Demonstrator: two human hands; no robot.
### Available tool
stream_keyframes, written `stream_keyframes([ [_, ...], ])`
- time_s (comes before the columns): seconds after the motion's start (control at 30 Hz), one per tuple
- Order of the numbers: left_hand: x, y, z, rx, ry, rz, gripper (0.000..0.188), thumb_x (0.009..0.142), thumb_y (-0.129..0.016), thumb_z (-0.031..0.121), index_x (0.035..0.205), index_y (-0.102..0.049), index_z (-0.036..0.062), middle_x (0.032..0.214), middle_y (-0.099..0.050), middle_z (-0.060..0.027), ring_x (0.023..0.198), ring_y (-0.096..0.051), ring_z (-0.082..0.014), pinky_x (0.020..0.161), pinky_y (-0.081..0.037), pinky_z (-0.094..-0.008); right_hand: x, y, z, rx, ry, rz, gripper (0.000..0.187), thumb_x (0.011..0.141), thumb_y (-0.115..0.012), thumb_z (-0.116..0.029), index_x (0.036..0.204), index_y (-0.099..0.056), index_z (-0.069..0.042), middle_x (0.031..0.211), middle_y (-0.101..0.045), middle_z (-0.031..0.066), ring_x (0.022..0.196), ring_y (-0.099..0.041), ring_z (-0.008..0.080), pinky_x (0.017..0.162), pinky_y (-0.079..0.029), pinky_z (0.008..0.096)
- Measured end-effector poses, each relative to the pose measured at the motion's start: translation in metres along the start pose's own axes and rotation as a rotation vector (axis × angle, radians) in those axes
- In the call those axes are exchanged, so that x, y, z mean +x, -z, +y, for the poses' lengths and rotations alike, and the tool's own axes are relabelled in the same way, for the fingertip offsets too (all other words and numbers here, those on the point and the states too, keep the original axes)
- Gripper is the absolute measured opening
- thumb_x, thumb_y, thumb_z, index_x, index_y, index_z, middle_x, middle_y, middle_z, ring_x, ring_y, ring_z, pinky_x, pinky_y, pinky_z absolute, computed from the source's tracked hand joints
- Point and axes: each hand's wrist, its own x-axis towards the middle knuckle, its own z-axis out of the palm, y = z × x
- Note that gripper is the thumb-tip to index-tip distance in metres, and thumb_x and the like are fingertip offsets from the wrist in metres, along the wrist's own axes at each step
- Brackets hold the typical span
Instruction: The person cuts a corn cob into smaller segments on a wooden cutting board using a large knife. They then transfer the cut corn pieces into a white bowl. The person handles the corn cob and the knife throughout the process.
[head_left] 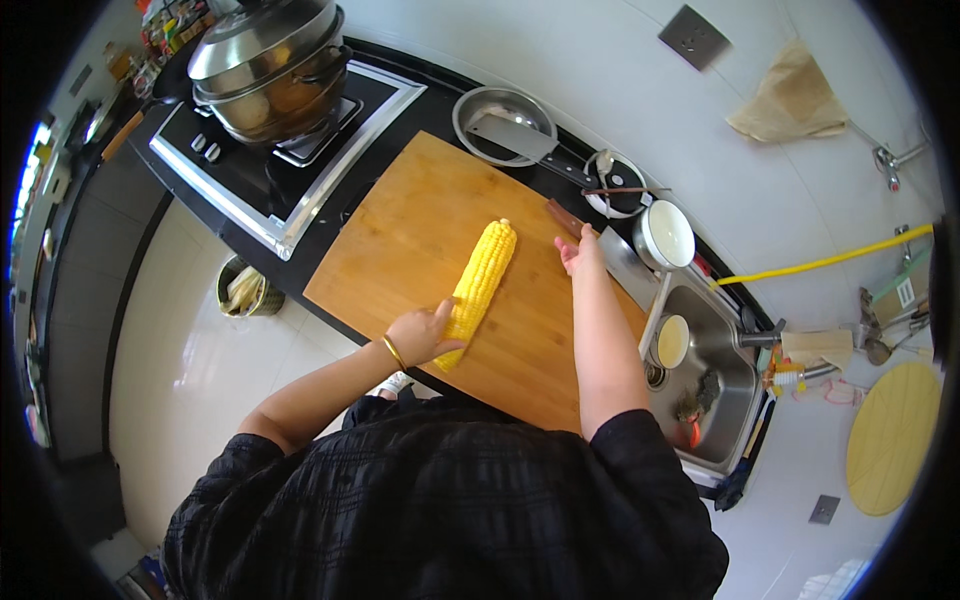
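Observation:
A peeled yellow ear of corn lies slantwise on a wooden cutting board. My left hand, with a gold bangle at the wrist, grips its near end, thumb and fingers on either side. Reaching out over the board's right side, my right hand has its fingers apart and holds nothing. Just beyond its fingertips is the brown handle of a cleaver, whose broad blade lies along the board's right edge, partly hidden by my forearm. Whether a fingertip touches the handle I cannot tell.
Behind the board stand a metal bowl with a second, dark-handled cleaver across it, and a white bowl. A steel sink is at right. A large steamer pot sits on the stove. A bin stands on the floor.

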Motion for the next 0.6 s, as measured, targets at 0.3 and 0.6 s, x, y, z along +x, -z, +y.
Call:
stream_keyframes([
  [0.3,0.042,0.018,0.01,0.412,-0.43,0.192,0.046,0.081,-0.052,0.016,0.126,-0.042,0.0211,0.126,-0.042,-0.0121,0.112,-0.045,-0.0283,0.087,-0.041,-0.0394,0.041,-0.014,-0.006,0.111,-0.069,0.16,0.021,0.081,-0.062,-0.024,0.086,-0.05,-0.008,0.066,-0.055,0.0047,0.056,-0.06,0.0162,0.04,-0.038,0.0204],
  [0.6,0.103,-0.001,0.0,0.578,-0.83,0.108,0.027,0.075,-0.058,0.024,0.101,-0.056,0.0213,0.102,-0.053,-0.0045,0.109,-0.047,-0.0237,0.105,-0.022,-0.0483,-0.009,0.048,0.05,0.185,0.291,0.36,0.02,0.065,-0.064,-0.013,0.075,-0.056,0.003,0.086,-0.058,0.0106,0.071,-0.056,0.0174,0.061,-0.046,0.0316],
])
